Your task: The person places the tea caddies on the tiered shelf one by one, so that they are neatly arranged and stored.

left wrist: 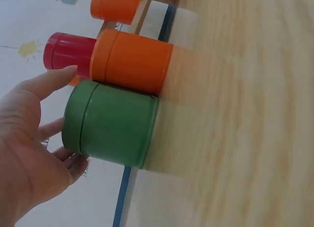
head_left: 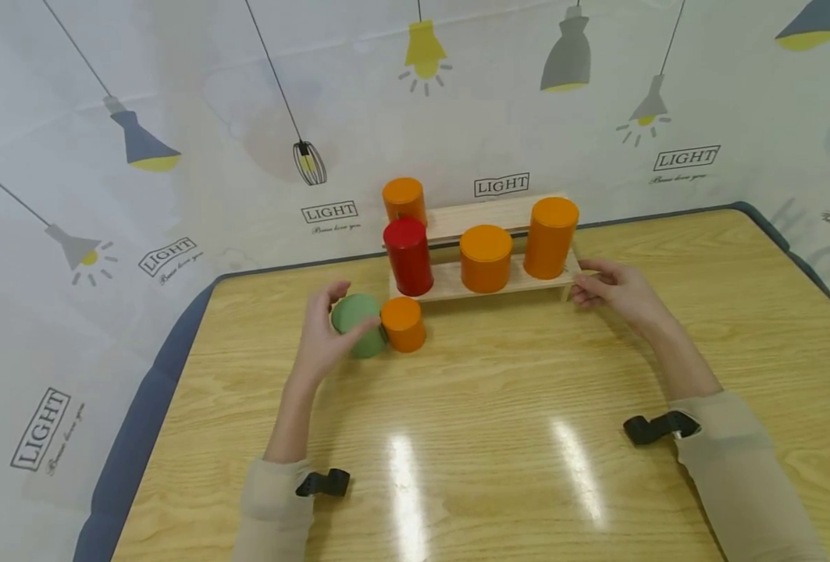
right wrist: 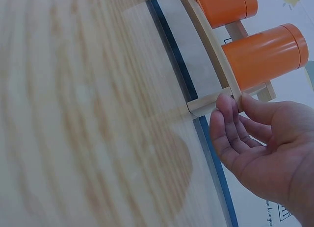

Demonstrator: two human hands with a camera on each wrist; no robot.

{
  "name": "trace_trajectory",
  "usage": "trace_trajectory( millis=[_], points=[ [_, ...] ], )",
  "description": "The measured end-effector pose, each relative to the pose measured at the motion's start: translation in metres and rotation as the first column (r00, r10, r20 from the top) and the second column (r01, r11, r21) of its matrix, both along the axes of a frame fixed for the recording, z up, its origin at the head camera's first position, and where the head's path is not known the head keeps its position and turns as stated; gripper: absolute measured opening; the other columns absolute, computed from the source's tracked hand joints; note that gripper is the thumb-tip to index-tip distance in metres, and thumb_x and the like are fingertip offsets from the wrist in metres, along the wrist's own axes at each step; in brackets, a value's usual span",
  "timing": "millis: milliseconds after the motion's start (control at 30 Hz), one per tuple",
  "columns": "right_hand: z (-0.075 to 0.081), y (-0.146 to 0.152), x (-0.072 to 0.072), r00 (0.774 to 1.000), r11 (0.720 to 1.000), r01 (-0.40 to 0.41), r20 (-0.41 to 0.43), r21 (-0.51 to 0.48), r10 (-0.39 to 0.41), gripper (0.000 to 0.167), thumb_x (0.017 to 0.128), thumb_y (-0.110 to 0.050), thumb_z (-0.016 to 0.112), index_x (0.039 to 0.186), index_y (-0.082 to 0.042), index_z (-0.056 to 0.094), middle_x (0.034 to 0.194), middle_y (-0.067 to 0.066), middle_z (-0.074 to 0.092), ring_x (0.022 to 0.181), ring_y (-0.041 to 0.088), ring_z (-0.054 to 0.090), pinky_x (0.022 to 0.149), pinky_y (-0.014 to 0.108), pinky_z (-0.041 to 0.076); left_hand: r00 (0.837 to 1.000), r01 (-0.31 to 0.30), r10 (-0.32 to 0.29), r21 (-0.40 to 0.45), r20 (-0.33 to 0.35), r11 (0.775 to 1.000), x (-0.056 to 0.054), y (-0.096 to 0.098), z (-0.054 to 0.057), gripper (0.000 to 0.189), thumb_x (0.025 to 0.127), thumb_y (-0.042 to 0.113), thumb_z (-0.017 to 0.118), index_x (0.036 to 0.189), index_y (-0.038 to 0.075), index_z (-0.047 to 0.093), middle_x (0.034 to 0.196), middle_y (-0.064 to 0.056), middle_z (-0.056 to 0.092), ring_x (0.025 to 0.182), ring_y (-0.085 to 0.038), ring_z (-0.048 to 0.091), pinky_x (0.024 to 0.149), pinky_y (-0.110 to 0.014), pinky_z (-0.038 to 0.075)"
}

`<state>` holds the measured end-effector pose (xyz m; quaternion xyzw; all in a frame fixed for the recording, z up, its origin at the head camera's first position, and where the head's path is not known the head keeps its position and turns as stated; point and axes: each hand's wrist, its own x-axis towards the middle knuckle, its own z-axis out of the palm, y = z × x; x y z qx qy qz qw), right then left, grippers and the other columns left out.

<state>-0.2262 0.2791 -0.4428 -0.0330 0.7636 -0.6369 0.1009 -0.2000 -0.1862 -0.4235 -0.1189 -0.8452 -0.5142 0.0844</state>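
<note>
At the left of the table, my left hand (head_left: 321, 332) holds a green canister (head_left: 355, 316) by its upper part, thumb on one side and fingers round the other. The left wrist view shows the green canister (left wrist: 115, 124) standing on the table right beside a short orange canister (left wrist: 132, 62). On the right, my right hand (head_left: 618, 293) pinches the end of a two-step wooden shelf (head_left: 450, 282), thumb on the board and fingers beneath, as the right wrist view shows. The lower step bears a red canister (head_left: 409, 257), a wide orange canister (head_left: 486, 259) and a tall orange canister (head_left: 551, 238).
Another orange canister (head_left: 404, 199) stands on the shelf's upper step at the left. Behind the shelf, a white curtain (head_left: 358, 94) printed with lamps borders the wood-grain table (head_left: 485, 437). The table has a dark blue edge (head_left: 169, 367).
</note>
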Motion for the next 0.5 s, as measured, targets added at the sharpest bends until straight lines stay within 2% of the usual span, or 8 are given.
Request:
trace_trajectory(
  millis=[167,300,500],
  points=[
    [0.000,0.000,0.000,1.000,1.000,0.002,-0.008,-0.026,-0.002,0.065,0.106,-0.021,0.054,0.153,0.012,0.024,0.098,0.000,0.070,0.086,0.009,0.069,0.082,0.029,0.058,0.997,0.040,-0.038,-0.020,0.063,0.999,0.000,-0.006,-0.005,0.080,0.083,0.019,0.085,0.147,0.002,0.041,0.144,-0.021,0.043,0.127,-0.030,0.043,0.110,-0.046,0.036],
    [0.000,0.000,-0.001,1.000,0.999,0.006,-0.012,-0.035,-0.006,0.064,0.106,-0.019,0.054,0.153,0.013,0.025,0.097,-0.001,0.071,0.085,0.008,0.069,0.082,0.029,0.058,0.993,0.061,-0.059,-0.018,0.101,0.998,0.000,-0.009,-0.006,0.084,0.082,0.019,0.086,0.149,0.002,0.039,0.149,-0.020,0.041,0.133,-0.031,0.042,0.115,-0.047,0.033],
    [-0.001,0.000,-0.001,1.000,1.000,-0.004,-0.014,-0.027,0.004,0.064,0.106,-0.018,0.054,0.153,0.013,0.024,0.098,0.000,0.071,0.086,0.009,0.069,0.081,0.029,0.058,0.983,0.074,-0.067,-0.034,0.171,0.997,0.002,-0.012,-0.007,0.091,0.081,0.019,0.087,0.153,0.002,0.033,0.153,-0.019,0.037,0.135,-0.034,0.041,0.115,-0.049,0.033]
  ],
)
